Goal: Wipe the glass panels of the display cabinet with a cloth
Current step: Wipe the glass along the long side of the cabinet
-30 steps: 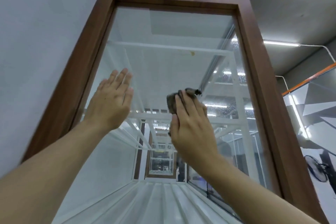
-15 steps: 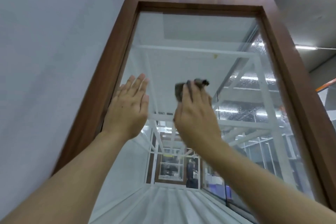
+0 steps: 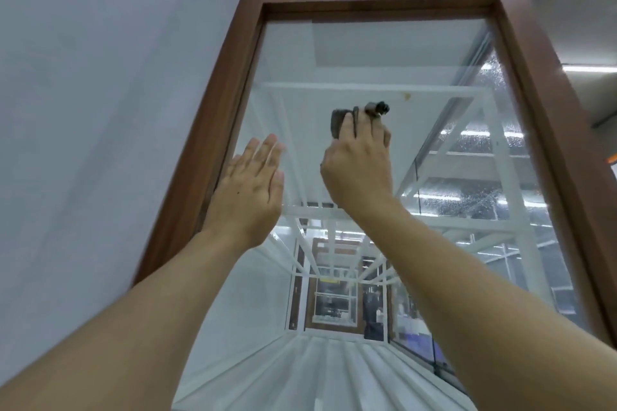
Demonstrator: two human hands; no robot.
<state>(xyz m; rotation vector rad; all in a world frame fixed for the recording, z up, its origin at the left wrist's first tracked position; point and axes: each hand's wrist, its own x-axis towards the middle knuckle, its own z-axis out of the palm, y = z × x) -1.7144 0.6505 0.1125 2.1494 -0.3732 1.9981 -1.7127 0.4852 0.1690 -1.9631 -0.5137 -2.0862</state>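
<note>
I look up at a tall display cabinet with a brown wooden frame [image 3: 213, 100] and a large front glass panel [image 3: 377, 53]. My right hand [image 3: 359, 163] presses a small dark grey cloth [image 3: 338, 122] flat against the glass near its middle, fingers over the cloth. My left hand [image 3: 248, 187] lies flat on the glass just left of it, fingers straight and together, close to the left frame post. White shelf frames show through the glass. A small yellowish spot [image 3: 406, 96] sits on the glass up and right of the cloth.
A plain grey wall [image 3: 100, 110] runs along the cabinet's left side. The right side pane [image 3: 480, 150] shows speckled marks and reflected ceiling lights. A strip light [image 3: 589, 68] hangs on the ceiling at the right.
Both hands have slid upward on the glass, the right one carrying the cloth higher toward the yellowish spot. My view has shifted left, so the cabinet sits further right.
</note>
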